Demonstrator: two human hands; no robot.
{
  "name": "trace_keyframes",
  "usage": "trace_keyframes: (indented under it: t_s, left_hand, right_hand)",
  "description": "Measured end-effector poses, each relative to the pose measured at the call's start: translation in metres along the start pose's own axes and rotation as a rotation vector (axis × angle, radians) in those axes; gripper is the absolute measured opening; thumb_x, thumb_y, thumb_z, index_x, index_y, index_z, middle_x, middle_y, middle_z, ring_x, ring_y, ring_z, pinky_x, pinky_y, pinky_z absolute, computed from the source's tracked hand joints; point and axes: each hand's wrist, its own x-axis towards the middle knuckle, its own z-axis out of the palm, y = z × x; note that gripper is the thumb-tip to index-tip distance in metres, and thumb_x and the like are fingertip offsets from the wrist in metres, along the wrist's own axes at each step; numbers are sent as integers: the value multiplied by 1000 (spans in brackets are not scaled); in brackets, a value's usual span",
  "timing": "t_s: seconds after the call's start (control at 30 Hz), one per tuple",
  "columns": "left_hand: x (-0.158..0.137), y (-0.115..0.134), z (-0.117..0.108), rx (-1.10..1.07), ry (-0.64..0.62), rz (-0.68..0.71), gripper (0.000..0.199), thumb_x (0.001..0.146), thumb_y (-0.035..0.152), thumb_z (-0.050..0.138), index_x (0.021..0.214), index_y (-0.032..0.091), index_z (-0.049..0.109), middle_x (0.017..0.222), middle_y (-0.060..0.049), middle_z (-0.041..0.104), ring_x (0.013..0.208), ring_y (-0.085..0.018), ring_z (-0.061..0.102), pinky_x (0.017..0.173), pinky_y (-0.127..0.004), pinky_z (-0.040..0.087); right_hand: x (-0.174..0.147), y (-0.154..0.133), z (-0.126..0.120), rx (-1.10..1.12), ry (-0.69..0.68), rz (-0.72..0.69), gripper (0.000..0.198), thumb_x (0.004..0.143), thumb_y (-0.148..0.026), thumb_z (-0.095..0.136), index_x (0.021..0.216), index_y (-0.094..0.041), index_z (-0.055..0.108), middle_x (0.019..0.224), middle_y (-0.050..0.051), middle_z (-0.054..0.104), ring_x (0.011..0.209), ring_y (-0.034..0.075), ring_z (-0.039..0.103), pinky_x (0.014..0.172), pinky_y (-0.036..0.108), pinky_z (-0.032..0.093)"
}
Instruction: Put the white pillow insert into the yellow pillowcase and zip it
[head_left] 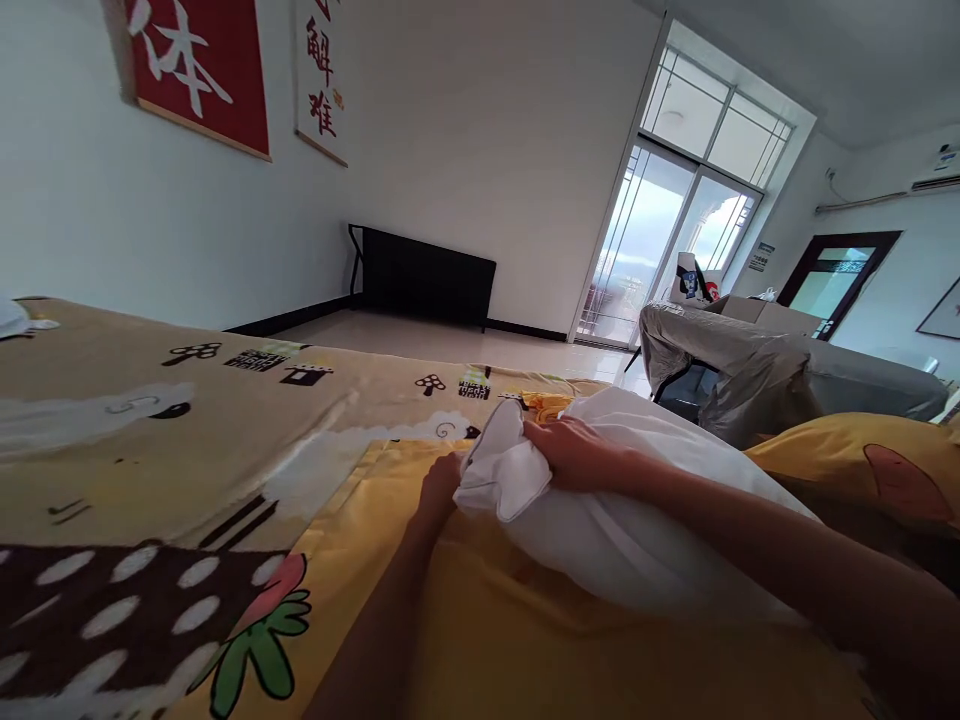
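A plump white pillow (630, 550) lies slantwise on a smooth yellow cloth (390, 500), its bunched corner pointing away from me. My right hand (574, 452) is closed on the white fabric close to that corner. At the corner's left edge is my left hand (441, 485), its fingers curled against the white fabric and partly hidden behind it. A small crumpled orange-yellow piece (549, 405) shows just beyond my right hand. Under everything spreads a beige blanket (247, 430) printed with cartoon figures.
At the right sits another yellow pillow (862, 465) with an orange patch. Beyond the bed stand plastic-covered furniture (795, 365) and a black folded panel (427, 275) against the wall. A glass sliding door (645, 230) is at the back.
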Motion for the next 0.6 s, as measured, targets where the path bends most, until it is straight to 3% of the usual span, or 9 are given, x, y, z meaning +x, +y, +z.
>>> trace_keyframes:
  t_s: [0.1,0.27,0.4,0.6]
  left_hand:
    - [1,-1,-2,-144,-17,25,24,83,32,55,69,13,54,63,2,51,60,-11,49,60,-25,40]
    - [0,4,1,-336,22,67,27,76,28,51,55,16,40,52,5,36,54,-10,40,52,-22,28]
    - [2,11,2,-371,106,55,23,69,27,50,53,17,36,49,5,35,54,-9,36,52,-23,23]
    - [1,18,-9,-344,189,47,28,69,33,49,51,18,32,45,5,29,50,-9,30,52,-25,20]
  right_hand:
    - [3,-9,7,-24,-91,-45,32,76,-21,54,106,-13,49,90,13,66,83,25,64,67,31,43]
    - [-4,-26,12,-58,-109,-98,32,76,-20,53,106,-11,50,84,12,66,79,26,65,64,33,44]
    - [-24,-51,18,-135,-81,-171,22,79,-18,48,99,-10,53,78,12,65,69,24,64,59,34,44]
    - [-52,-81,26,-189,-22,-226,12,80,-14,44,88,-14,53,68,10,62,53,20,59,46,31,38]
